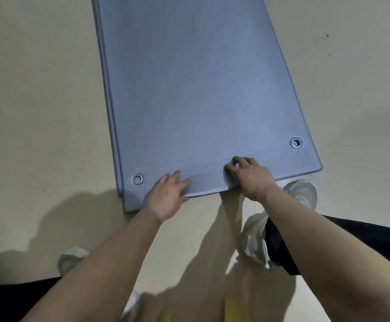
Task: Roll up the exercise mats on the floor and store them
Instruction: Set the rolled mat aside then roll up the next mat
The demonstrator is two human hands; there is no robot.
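Rolling seems barely begun: at lower centre, left grip (168,194) and right grip (247,176) pinch the top mat (201,89) by its near edge; next likely needs a tight forward curl.

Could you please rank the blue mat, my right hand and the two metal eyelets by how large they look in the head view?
1. blue mat, by far the largest.
2. right hand, on the mat's near edge.
3. left eyelet and right eyelet: smallest; they look alike, so no ranking between them.
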